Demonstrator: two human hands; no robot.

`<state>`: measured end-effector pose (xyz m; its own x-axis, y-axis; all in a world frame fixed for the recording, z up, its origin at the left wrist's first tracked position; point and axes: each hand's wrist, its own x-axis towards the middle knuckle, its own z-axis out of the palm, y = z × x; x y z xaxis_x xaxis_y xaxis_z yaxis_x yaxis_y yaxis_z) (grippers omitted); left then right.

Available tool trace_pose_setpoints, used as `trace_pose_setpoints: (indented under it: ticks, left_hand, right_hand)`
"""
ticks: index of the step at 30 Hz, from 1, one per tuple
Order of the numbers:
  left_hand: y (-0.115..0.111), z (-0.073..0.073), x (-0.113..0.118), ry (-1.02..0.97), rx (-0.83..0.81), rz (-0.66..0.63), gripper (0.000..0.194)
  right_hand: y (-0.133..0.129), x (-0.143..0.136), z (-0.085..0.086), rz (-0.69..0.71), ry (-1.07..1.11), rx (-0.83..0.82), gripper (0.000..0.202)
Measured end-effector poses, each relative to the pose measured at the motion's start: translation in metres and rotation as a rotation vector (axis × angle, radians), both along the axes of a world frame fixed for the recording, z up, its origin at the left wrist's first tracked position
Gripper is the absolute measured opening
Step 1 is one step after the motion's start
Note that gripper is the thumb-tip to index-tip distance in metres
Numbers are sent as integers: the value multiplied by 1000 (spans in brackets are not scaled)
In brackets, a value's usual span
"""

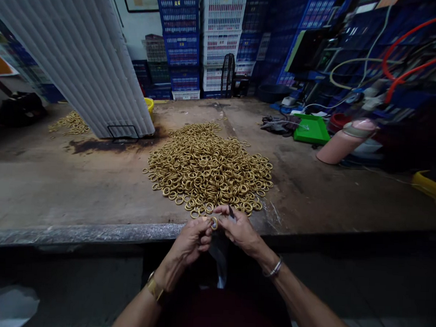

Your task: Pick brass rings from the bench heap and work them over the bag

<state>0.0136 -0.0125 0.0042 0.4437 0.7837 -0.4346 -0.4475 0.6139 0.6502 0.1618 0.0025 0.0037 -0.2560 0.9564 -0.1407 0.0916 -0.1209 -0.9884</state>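
Note:
Between my two hands, at the table's front edge, is a gold-coloured ring (pixel 214 224). The fingertips of my left hand (pixel 194 237) pinch its left side. My right hand (pixel 239 228) is at the ring's right side, fingers bent round a small dark tool (pixel 231 212) whose tip sticks up; the rest of the tool is hidden. Just beyond my hands a large heap of similar rings (pixel 210 165) lies on the brown table (pixel 94 192).
A tall white ribbed panel (pixel 89 52) leans at the back left beside a smaller ring pile (pixel 71 123). At the right are a green tray (pixel 311 129), a pink cylinder (pixel 343 142) and red hoses (pixel 405 77). Stacked crates (pixel 221 38) stand behind the table.

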Motion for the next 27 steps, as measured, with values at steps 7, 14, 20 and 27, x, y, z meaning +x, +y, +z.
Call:
trace_pose_setpoints:
  ticks: [7, 14, 20, 27]
  left_hand:
    - [-3, 0, 1, -55, -113, 18, 26]
    - [-17, -4, 13, 136, 52, 183, 32]
    - [-24, -4, 17, 189, 124, 302, 31]
    - [-29, -3, 14, 330, 293, 170, 29]
  right_hand:
    - [-1, 0, 5, 75, -182, 238, 20]
    - [-4, -9, -3, 19, -217, 183, 17]
    - [-3, -12, -4, -67, -244, 159, 16]
    - [-3, -11, -1, -66, -205, 154, 18]
